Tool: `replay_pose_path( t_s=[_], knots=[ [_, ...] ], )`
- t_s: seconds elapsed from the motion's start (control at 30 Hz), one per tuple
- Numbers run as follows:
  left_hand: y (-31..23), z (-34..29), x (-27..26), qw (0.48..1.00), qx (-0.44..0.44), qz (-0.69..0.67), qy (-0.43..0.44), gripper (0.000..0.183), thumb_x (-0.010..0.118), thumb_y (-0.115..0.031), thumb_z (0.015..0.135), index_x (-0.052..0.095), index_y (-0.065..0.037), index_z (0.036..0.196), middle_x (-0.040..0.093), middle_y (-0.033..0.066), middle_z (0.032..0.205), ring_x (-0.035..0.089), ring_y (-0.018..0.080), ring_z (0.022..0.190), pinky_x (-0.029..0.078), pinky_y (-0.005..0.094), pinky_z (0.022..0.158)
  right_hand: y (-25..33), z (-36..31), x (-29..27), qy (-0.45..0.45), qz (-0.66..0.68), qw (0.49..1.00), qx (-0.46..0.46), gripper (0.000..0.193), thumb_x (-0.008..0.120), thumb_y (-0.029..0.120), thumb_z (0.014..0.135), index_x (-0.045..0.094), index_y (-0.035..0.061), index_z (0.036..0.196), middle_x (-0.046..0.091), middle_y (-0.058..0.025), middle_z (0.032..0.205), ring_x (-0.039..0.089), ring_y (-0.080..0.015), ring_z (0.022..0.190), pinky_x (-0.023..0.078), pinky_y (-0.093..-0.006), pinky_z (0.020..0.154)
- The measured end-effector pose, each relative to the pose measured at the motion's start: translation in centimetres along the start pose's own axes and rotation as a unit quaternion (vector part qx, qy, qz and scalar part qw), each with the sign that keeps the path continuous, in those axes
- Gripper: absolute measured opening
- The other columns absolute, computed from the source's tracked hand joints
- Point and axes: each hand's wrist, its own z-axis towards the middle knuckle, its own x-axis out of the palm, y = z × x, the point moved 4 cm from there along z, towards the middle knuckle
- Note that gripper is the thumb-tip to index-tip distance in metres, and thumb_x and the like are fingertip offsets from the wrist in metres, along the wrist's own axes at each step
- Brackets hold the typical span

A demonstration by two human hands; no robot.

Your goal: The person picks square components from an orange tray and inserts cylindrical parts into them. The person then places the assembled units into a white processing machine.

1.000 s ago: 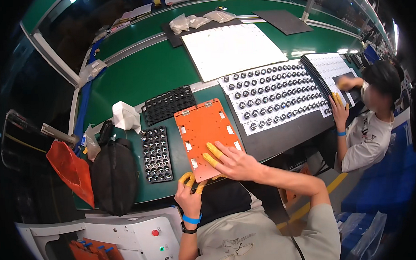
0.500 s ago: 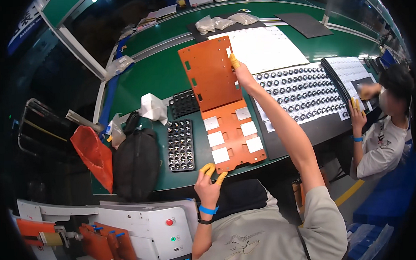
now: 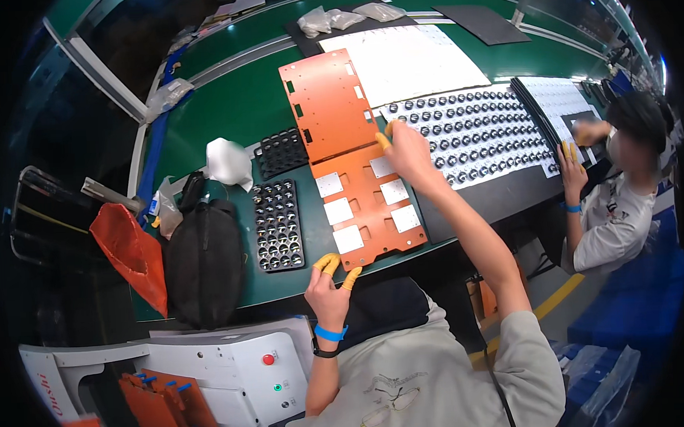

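An orange hinged plate [image 3: 323, 109] lies unfolded on the bench, its far leaf bare with slots and small holes. Several white square pieces [image 3: 348, 239] sit in two columns on the near leaf. My left hand [image 3: 329, 289], with yellow finger covers, has thumb and finger closed on the near left corner of this plate. My right hand [image 3: 411, 154] is over the right edge by the hinge, close to the upper right white square. Its covered fingertips are slightly apart with nothing visible between them; the other fingers are partly hidden.
Left of the plate are black trays [image 3: 278, 227] of small round parts. To the right, a white sheet [image 3: 479, 141] carries rows of black round parts. A black backpack [image 3: 204, 267] and red bag [image 3: 132, 247] lie left. A co-worker [image 3: 612, 189] works at right.
The far leaf now lies further back and flatter. My right hand has come off its upper right edge and moved nearer, down to the hinge. My left hand stays at the near corner.
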Motion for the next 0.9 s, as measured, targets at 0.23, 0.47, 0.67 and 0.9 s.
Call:
replay_pose_path(
  t_s=[0.23,0.47,0.67,0.9],
  knots=[
    [-0.3,0.1,0.0,1.000,0.017,-0.009,-0.003,0.041,0.088,-0.016,0.070,0.071,0.003,0.102,0.069,0.0077,0.103,0.038,0.0123,0.048,0.037,0.0282,0.049,-1.9,-4.1,2.8,0.035,-0.083,0.995,0.032,0.026,0.062,0.026,0.092,0.055,0.0006,0.095,0.067,-0.0225,0.075,0.068,-0.0412,0.073,0.052,-0.0520,0.065],
    [-0.3,0.0,0.2,0.999,0.029,-0.006,-0.014,0.040,0.088,-0.017,0.071,0.072,0.003,0.102,0.069,0.0078,0.104,0.039,0.0126,0.049,0.036,0.0282,0.049,-2.6,-4.3,2.2,0.000,0.033,0.999,0.012,0.015,0.056,0.018,0.093,0.055,0.0027,0.094,0.065,-0.0251,0.074,0.064,-0.0463,0.076,0.048,-0.0556,0.067],
    [-0.3,-0.3,0.5,1.000,0.014,-0.009,-0.012,0.040,0.088,-0.016,0.071,0.072,0.002,0.103,0.069,0.0068,0.105,0.036,0.0119,0.049,0.034,0.0275,0.048,-4.4,-5.1,3.0,0.016,0.046,0.998,0.037,0.014,0.056,0.014,0.092,0.054,0.0001,0.094,0.064,-0.0253,0.072,0.064,-0.0471,0.073,0.049,-0.0560,0.065],
    [-0.1,-0.4,0.4,0.999,0.030,-0.005,-0.019,0.040,0.087,-0.015,0.071,0.072,0.002,0.104,0.069,0.0067,0.104,0.035,0.0115,0.049,0.032,0.0272,0.048,-3.2,-5.1,3.2,-0.014,-0.012,1.000,0.016,0.014,0.056,0.013,0.092,0.054,-0.0009,0.092,0.065,-0.0246,0.073,0.065,-0.0467,0.072,0.049,-0.0554,0.062]
  ],
)
